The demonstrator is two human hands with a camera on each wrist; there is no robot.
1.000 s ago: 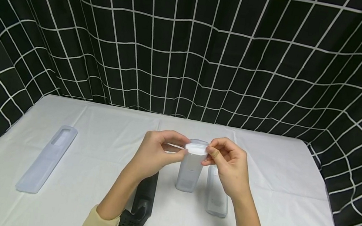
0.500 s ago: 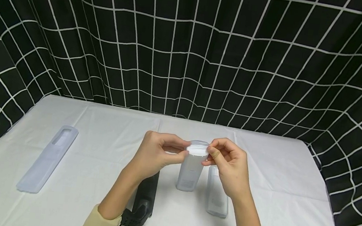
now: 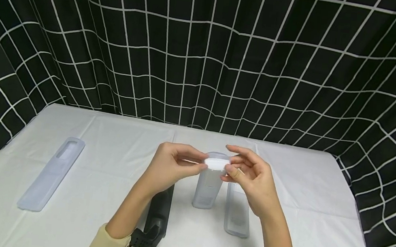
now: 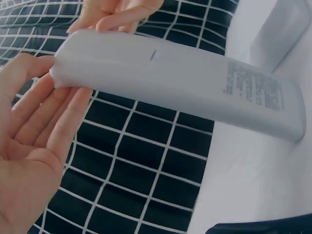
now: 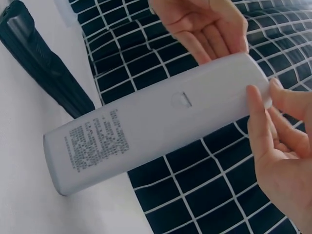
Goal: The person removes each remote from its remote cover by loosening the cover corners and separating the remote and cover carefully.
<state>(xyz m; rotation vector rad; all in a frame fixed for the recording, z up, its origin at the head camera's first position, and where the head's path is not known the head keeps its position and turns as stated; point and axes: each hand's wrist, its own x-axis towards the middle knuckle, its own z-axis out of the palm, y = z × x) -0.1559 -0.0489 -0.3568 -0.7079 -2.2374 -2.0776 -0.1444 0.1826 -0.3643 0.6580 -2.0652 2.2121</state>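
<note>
My left hand [image 3: 171,167] pinches one edge of the upper end of a long pale sleeve [image 3: 208,190] between thumb and fingers. My right hand [image 3: 254,183] pinches the opposite edge, thumb nearest me, its index finger lifted away. The sleeve stands close to upright between my hands, a bright white band at its top and a block of small print [image 5: 97,139] near its lower end. I can't quite tell whether that end touches the white-covered desk [image 3: 100,210]. Just beside it, on my right, a pale translucent case [image 3: 238,213] lies flat. A long black object [image 3: 161,203] lies partly hidden by my left forearm. Well apart, far left, lies a bluish translucent cover [image 3: 50,176] with a cut-out window.
</note>
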